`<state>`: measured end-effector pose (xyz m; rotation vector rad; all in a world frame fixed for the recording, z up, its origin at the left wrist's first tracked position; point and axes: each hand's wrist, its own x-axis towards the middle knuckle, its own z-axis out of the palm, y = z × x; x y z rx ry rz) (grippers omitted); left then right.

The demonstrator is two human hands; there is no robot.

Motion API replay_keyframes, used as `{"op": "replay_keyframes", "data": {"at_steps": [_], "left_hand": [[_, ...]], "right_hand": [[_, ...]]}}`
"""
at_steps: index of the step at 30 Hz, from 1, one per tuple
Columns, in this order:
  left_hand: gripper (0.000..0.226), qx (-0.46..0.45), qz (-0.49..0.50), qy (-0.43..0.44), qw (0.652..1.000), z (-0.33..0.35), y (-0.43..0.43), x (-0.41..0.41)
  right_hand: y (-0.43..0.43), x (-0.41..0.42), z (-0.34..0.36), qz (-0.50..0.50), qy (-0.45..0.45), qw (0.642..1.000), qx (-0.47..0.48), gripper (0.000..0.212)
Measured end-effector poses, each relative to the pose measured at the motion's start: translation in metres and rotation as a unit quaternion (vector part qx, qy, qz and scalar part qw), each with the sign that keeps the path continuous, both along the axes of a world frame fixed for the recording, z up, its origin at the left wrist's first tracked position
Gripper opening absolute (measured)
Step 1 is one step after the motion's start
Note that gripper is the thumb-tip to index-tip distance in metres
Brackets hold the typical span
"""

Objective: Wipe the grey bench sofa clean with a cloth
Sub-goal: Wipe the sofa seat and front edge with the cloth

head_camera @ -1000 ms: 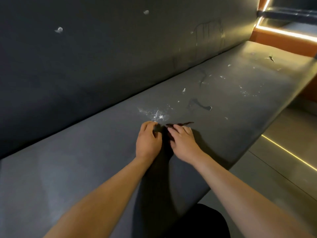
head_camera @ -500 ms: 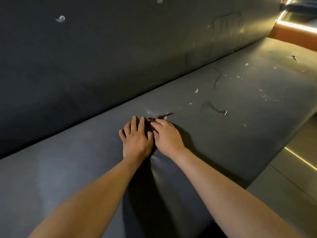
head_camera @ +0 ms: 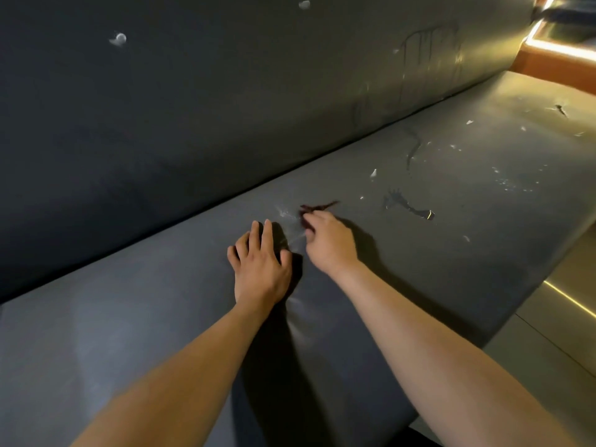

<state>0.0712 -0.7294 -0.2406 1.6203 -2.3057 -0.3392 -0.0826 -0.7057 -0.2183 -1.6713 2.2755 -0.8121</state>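
The left hand (head_camera: 261,266) lies flat on the seat of the grey bench (head_camera: 161,333), fingers straight and pressed into the padding, which dimples just below its wrist. Its grip is wide and holds nothing. Just right of the left hand and slightly beyond it, the right hand (head_camera: 329,243) has its fingers curled, its grip narrow and pinching a small dark reddish cloth (head_camera: 317,207). Only a crumpled edge and a thin trailing strip of it show past the fingertips, lying on the seat. Just beyond the left hand's fingertips, toward the cloth, sits a whitish smear (head_camera: 285,214), so the wiping looks to be at this spot and not done with it. The seat on the near side of the left hand and out to its left looks even and unmarked. I cannot tell whether that part is already wiped or was never soiled. Well to the right of the left hand, farther along the seat, work is plainly left: a dark streak (head_camera: 406,204) with a bright glint at its end, and scattered white flecks (head_camera: 512,182) beyond it. Above the left hand, the backrest (head_camera: 225,108) carries pale blobs (head_camera: 118,38) and, far to the right, faint drip marks (head_camera: 429,43). By my estimate the task is early, with most of the soiled stretch not yet wiped.
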Motion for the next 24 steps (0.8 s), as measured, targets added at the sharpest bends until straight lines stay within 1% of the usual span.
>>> {"op": "replay_keyframes", "data": {"at_steps": [3,5,7,9,10,11,13,14,16,17,18,19,20,21,22,23,24], "left_hand": [[0.062,-0.002,-0.008,0.033,0.999,-0.002,-0.001,0.003],[0.061,-0.008,-0.016,0.055,0.998,-0.001,0.0,0.005],[0.062,-0.018,-0.035,0.084,0.996,0.002,0.002,0.009],[0.061,-0.033,-0.065,0.107,0.992,0.006,0.007,0.011],[0.061,-0.046,-0.085,0.107,0.989,0.008,0.01,0.011],[0.06,-0.061,-0.105,0.103,0.987,0.011,0.014,0.011],[0.053,-0.071,-0.144,0.121,0.98,0.018,0.026,0.006],[0.048,-0.05,-0.16,0.154,0.974,0.022,0.035,0.001],[0.038,0.054,-0.172,0.239,0.954,0.037,0.057,-0.012],[0.033,0.122,-0.164,0.286,0.936,0.044,0.067,-0.019],[0.029,0.187,-0.148,0.331,0.913,0.05,0.077,-0.026],[0.028,0.222,-0.126,0.361,0.897,0.054,0.084,-0.033],[0.027,0.227,-0.102,0.379,0.891,0.055,0.088,-0.038],[0.025,0.222,-0.074,0.393,0.889,0.056,0.089,-0.042],[0.023,0.224,-0.042,0.418,0.88,0.057,0.089,-0.045],[0.022,0.233,-0.003,0.454,0.86,0.06,0.087,-0.046],[0.022,0.245,0.04,0.502,0.829,0.064,0.085,-0.047]], "right_hand": [[0.007,0.027,0.001,0.085,-0.012,0.996,0.006,0.039],[0.016,0.027,0.003,0.115,-0.033,0.993,0.016,0.039],[0.022,0.02,0.011,0.098,-0.081,0.992,0.022,0.039],[0.03,0.014,0.022,0.014,-0.186,0.982,0.0,0.037],[0.037,0.011,0.027,-0.038,-0.264,0.964,-0.025,0.037],[0.045,0.009,0.032,-0.079,-0.346,0.934,-0.048,0.036],[0.062,0.007,0.038,-0.124,-0.479,0.865,-0.079,0.034],[0.07,0.006,0.041,-0.133,-0.539,0.827,-0.087,0.031],[0.082,0.006,0.047,-0.139,-0.651,0.739,-0.103,0.028],[0.086,0.007,0.049,-0.143,-0.686,0.704,-0.117,0.029],[0.09,0.009,0.052,-0.143,-0.705,0.682,-0.131,0.031],[0.094,0.011,0.054,-0.139,-0.709,0.677,-0.141,0.034],[0.099,0.013,0.056,-0.132,-0.698,0.69,-0.142,0.038],[0.102,0.012,0.058,-0.125,-0.674,0.716,-0.135,0.041],[0.106,0.01,0.06,-0.121,-0.639,0.75,-0.123,0.044],[0.11,0.007,0.062,-0.122,-0.598,0.784,-0.112,0.044],[0.114,0.002,0.063,-0.131,-0.557,0.814,-0.105,0.044]]}}
